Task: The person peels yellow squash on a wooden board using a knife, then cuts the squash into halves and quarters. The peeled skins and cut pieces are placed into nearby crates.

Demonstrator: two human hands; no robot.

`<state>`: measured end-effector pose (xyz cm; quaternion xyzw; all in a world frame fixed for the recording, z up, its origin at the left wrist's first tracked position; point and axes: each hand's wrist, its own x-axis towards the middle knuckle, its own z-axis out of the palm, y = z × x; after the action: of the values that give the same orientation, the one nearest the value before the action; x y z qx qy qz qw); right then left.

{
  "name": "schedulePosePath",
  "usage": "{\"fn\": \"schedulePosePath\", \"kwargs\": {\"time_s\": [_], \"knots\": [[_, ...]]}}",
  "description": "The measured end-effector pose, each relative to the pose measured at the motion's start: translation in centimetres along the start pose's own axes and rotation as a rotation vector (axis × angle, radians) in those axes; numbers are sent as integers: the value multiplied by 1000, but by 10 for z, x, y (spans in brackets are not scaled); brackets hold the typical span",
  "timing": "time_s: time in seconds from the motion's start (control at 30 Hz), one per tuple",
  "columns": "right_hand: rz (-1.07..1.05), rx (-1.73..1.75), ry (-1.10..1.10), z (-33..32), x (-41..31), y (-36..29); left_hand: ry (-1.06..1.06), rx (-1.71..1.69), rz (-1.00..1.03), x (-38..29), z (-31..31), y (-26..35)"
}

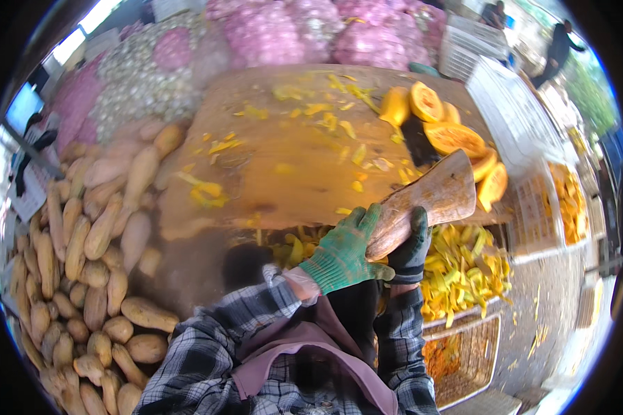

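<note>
A long tan-brown squash [431,192], its skin still on, lies tilted between my two gloved hands over the near right edge of a wooden board [285,192]. My left hand [349,250], in a green knit glove, is pressed against the squash's lower left end with the fingers spread along it. Around the squash's near underside curls my right hand [412,246] in a dark glove; part of it is hidden behind the squash. Peeled orange squash halves [454,139] sit beyond, at the board's right side, beside a dark flat object [419,140] that I cannot identify.
Whole squashes [98,259] are heaped at my left. Yellow peelings [464,270] fill a container at my right, above a plastic crate [472,358]. Another crate [535,218] stands near orange pieces [568,202]. Pink mesh sacks [265,36] line the back; two people are far right.
</note>
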<state>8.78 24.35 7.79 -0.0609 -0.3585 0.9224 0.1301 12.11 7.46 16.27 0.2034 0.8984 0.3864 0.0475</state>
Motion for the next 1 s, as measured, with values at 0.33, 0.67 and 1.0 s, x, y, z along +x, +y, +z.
{"fn": "schedulePosePath", "kwargs": {"time_s": [0.33,0.67,1.0], "knots": [[248,-32,-59,84,50,136,-182,510,-392,42,-75,-88],[259,-1027,-317,26,75,68,-270,-215,-275,31,-138,-195],[-185,-2401,-136,-57,265,-93,-387,61,-243,60,-157,-190]]}}
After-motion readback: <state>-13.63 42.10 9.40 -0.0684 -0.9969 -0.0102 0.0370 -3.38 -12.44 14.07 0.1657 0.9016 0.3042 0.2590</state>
